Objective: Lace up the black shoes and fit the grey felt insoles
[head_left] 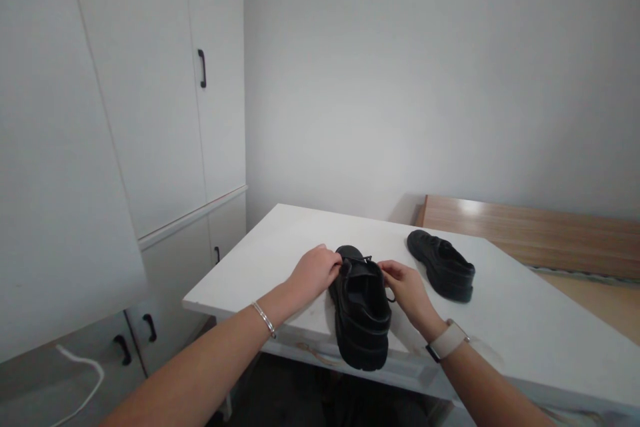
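A black lace-up shoe (363, 330) sits at the table's near edge, its toe pointing away from me and its heel toward me. My left hand (316, 271) is closed at the shoe's left side, fingertips pinching the black shoelace (367, 258) near the tongue. On the other side, my right hand (404, 285) pinches the lace too, and a dark loop or end hangs below its fingers. The fingertips partly hide the lace. A second black shoe (443, 267) rests farther back on the right, apart from both hands.
The white table (500, 320) runs from the left corner to the lower right. White cabinets (150, 113) with dark handles stand on the left. Behind the table at right is a wood-grain board (525, 230). A white cable (93, 373) hangs at lower left.
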Demonstrator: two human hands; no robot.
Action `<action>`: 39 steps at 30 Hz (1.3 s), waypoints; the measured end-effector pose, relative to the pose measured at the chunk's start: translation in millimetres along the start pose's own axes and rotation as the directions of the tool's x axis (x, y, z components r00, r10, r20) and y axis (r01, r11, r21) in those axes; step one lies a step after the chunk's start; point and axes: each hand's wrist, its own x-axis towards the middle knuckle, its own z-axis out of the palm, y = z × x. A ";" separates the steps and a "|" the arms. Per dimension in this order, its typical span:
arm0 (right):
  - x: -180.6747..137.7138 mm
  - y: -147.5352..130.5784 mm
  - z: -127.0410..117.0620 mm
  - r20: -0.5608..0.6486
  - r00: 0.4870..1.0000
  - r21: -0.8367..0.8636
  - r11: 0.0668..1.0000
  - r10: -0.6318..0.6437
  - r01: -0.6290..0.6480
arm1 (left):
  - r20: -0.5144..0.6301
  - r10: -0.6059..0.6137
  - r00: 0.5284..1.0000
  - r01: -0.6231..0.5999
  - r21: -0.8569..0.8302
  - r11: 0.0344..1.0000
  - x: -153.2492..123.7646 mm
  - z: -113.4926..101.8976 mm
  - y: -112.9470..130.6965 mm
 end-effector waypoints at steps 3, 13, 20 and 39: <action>-9.2 -2.5 -0.3 0.024 1.000 0.008 1.000 -0.008 0.008 | -0.015 0.004 1.000 -0.003 0.020 1.000 -0.3 0.2 -0.4; -26.6 0.8 -5.6 0.105 0.994 0.158 0.987 -0.026 0.009 | -0.022 -0.065 0.998 0.061 -0.128 0.990 -1.2 2.2 -1.9; -19.7 13.9 -12.0 -0.049 0.997 0.211 0.976 -0.052 0.062 | 0.009 -0.077 0.997 0.077 -0.190 0.979 -2.3 -2.8 0.1; -11.0 1.8 -8.6 -0.057 0.975 -0.114 0.971 -0.216 0.208 | 0.021 -0.088 0.996 0.090 -0.108 0.990 15.9 -13.9 -3.9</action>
